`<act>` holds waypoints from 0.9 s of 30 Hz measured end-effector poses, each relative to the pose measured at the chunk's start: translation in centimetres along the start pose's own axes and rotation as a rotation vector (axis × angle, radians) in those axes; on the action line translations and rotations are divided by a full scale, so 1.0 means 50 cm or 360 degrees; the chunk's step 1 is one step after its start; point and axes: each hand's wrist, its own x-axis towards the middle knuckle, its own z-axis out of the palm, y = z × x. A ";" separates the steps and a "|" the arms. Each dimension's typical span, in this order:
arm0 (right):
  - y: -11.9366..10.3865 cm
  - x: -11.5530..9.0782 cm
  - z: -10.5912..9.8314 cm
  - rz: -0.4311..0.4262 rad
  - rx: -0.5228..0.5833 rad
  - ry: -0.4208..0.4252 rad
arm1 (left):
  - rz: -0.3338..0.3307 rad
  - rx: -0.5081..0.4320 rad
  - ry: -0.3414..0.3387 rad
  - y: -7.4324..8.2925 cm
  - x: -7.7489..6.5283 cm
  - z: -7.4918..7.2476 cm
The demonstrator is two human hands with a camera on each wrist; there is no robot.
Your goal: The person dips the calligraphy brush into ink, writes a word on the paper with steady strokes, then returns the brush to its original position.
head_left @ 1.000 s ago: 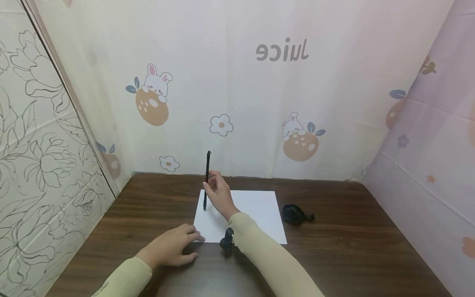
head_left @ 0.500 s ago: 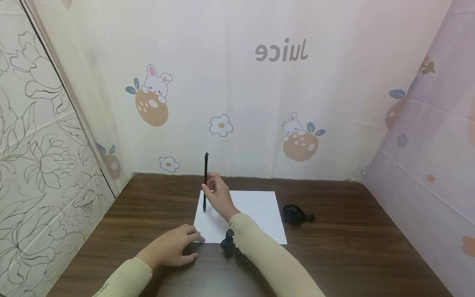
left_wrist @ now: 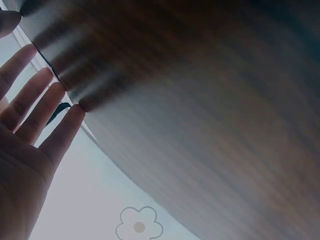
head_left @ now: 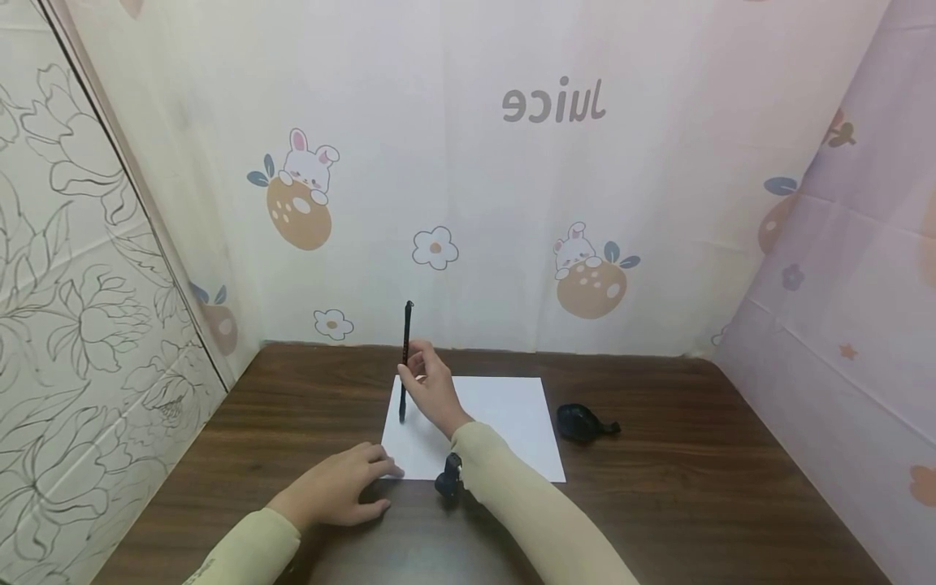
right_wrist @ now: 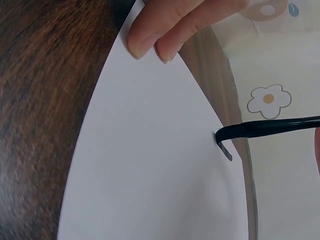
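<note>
My right hand (head_left: 435, 392) pinches a slim black writing brush (head_left: 406, 329), held nearly upright over the left part of a white sheet of paper (head_left: 504, 418). In the right wrist view the bristles of the brush (right_wrist: 260, 129) bend against the paper, beside a short black stroke (right_wrist: 227, 153). Only a sliver of the right hand shows there, at the right edge. My left hand (head_left: 338, 486) lies with spread fingers, its fingertips on the sheet's near left corner. In the left wrist view the left hand's fingers (left_wrist: 62, 135) are extended.
A shiny black rounded object with a narrow neck (head_left: 581, 423) lies right of the paper. The dark wooden table (head_left: 680, 487) ends at a printed curtain (head_left: 497, 292) behind. A small black device (head_left: 448, 478) is on the right wrist.
The brush tip has shifted slightly toward me on the paper, and the right hand has moved a little with it. The left hand stays where it was.
</note>
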 end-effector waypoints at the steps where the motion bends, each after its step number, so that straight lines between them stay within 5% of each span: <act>1: 0.000 -0.001 0.000 0.0004 0.0005 -0.0001 | 0.0000 0.0001 0.0001 0.000 0.000 0.000; 27: -0.004 -0.007 0.001 0.0045 0.0064 -0.0009 | 0.0012 -0.0006 0.0021 0.003 -0.001 -0.001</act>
